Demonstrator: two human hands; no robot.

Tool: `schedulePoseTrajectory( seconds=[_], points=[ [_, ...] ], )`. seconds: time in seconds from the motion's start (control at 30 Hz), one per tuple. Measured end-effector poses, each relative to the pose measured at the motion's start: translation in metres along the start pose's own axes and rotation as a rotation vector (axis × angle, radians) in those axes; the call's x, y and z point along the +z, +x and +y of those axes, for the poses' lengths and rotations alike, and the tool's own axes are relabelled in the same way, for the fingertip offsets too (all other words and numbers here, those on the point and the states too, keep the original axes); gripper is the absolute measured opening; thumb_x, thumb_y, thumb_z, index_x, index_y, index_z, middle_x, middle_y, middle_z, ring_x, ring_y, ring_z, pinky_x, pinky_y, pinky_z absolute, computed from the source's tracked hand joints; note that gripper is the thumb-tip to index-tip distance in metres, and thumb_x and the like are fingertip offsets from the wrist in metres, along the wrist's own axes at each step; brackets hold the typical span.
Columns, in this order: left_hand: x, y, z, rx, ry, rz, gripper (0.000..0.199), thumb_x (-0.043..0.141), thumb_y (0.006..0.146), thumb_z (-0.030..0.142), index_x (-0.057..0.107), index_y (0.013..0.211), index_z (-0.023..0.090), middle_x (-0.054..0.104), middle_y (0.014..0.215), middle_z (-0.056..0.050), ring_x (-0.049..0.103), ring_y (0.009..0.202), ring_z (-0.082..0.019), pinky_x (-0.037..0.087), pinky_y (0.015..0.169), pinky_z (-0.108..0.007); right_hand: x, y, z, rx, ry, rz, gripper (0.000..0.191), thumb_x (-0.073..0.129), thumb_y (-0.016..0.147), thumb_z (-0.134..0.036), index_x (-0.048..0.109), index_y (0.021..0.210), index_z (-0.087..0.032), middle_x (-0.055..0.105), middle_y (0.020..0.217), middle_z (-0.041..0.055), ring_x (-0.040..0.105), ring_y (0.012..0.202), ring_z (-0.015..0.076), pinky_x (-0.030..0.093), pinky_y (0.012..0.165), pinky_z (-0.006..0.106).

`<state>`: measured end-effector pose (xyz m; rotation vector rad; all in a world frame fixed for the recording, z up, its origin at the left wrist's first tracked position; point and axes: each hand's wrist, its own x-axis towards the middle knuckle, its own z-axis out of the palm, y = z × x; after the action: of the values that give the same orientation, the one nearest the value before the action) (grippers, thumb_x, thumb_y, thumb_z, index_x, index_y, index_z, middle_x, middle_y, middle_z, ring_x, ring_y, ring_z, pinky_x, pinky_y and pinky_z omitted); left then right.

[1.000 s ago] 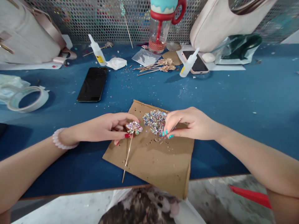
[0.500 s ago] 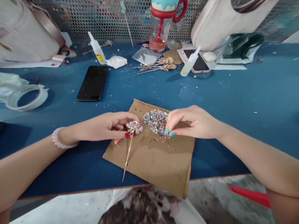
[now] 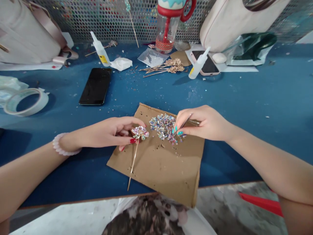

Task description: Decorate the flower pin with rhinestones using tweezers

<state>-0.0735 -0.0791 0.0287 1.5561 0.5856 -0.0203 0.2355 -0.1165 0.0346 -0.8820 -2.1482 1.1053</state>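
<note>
My left hand (image 3: pixel 114 132) pinches a gold hair stick (image 3: pixel 133 160) just below its flower-shaped head (image 3: pixel 140 132), which is covered in pink and clear rhinestones. The stick's thin shaft slants down over the cardboard's left edge. Metal tweezers (image 3: pixel 187 120) are closed in the fingers of my right hand (image 3: pixel 199 122), their tips hidden by my fingertips. That hand hovers at the right side of a pile of small multicoloured rhinestones (image 3: pixel 161 125). Both the pile and a few scattered crumbs lie on a piece of brown cardboard (image 3: pixel 168 173).
Behind the cardboard lie a black phone (image 3: pixel 95 86), two glue bottles (image 3: pixel 100 52) and several bare gold hair sticks (image 3: pixel 168 67). A tape roll (image 3: pixel 26 102) is at the left. A tumbler (image 3: pixel 165 32) and two pale bags (image 3: pixel 225 26) stand along the perforated metal back panel (image 3: pixel 97 19).
My right hand has lifted and turned slightly over the rhinestone pile, so more of the tweezers shows. My left hand keeps its hold on the hair stick.
</note>
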Motion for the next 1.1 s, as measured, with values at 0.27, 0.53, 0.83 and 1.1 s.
schedulePoseTrajectory(
  seconds=[0.27, 0.53, 0.83, 1.1],
  points=[
    [-0.001, 0.0, -0.002, 0.022, -0.013, -0.005, 0.038, 0.052, 0.095, 0.02, 0.04, 0.131, 0.026, 0.062, 0.099, -0.002, 0.055, 0.059, -0.003, 0.049, 0.056, -0.013, -0.008, -0.001, 0.0, -0.034, 0.05, -0.167, 0.006, 0.068, 0.083, -0.024, 0.066, 0.083, -0.019, 0.07, 0.083, -0.0004, 0.065, 0.076, 0.0105, 0.05, 0.071, 0.023],
    [-0.001, 0.001, -0.002, 0.028, -0.016, -0.008, 0.037, 0.051, 0.096, 0.02, 0.041, 0.131, 0.027, 0.06, 0.097, 0.0, 0.055, 0.058, -0.002, 0.048, 0.056, -0.012, -0.011, 0.0, 0.006, 0.033, -0.023, 0.015, 0.007, 0.069, 0.083, -0.027, 0.066, 0.081, -0.021, 0.069, 0.081, -0.0016, 0.065, 0.076, 0.0107, 0.048, 0.07, 0.023],
    [-0.001, 0.0, -0.003, 0.026, -0.009, -0.009, 0.038, 0.051, 0.096, 0.018, 0.041, 0.131, 0.028, 0.061, 0.098, 0.0, 0.055, 0.059, -0.002, 0.049, 0.058, -0.011, -0.014, -0.001, 0.004, 0.043, 0.027, -0.168, 0.01, 0.067, 0.084, -0.028, 0.065, 0.082, -0.018, 0.069, 0.079, -0.0005, 0.063, 0.072, 0.0107, 0.047, 0.066, 0.024],
    [-0.001, -0.001, -0.004, 0.031, -0.027, -0.014, 0.037, 0.051, 0.096, 0.02, 0.041, 0.131, 0.029, 0.061, 0.1, 0.0, 0.055, 0.06, -0.002, 0.049, 0.059, -0.012, -0.019, -0.003, 0.011, 0.037, 0.029, -0.095, 0.008, 0.069, 0.082, -0.026, 0.066, 0.084, -0.02, 0.069, 0.082, -0.0009, 0.064, 0.077, 0.011, 0.048, 0.071, 0.024]
  ],
)
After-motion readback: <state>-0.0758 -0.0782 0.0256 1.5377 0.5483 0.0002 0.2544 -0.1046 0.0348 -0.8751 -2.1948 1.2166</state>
